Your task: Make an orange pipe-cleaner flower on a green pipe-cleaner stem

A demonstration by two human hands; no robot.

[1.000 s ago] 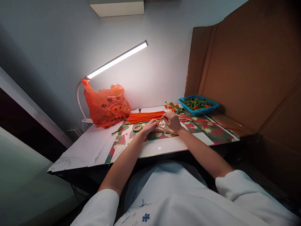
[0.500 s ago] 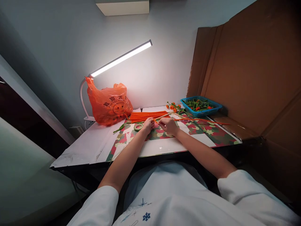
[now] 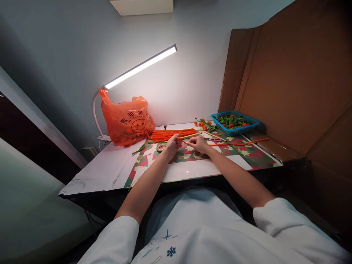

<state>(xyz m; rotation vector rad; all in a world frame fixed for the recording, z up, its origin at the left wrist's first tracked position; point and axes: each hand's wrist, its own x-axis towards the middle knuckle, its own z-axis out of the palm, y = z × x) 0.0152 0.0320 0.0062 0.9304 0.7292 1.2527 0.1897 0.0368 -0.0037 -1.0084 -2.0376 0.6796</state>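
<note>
My left hand is closed in a pinch on an orange pipe cleaner, and a thin light-coloured stick reaches up and right from beside its fingertips. Whether this hand also grips the stick is hard to tell. With thumb and fingers together, my right hand pinches the same pipe cleaner, pulled taut in the short gap between the hands. An orange length trails rightward past my right hand. Behind both hands lies a bundle of orange pipe cleaners. A roll of green tape rests by my left wrist.
Orange flowers with green stems lie at the back, beside a blue basket of greenery. Pink-handled scissors or pliers lie right of centre. An orange plastic bag stands under the lamp. Cardboard walls the right side.
My right hand has drawn slightly right, away from my left hand, with the pipe cleaner stretched between them. The orange length on the right has shifted. The view has tilted a little.
</note>
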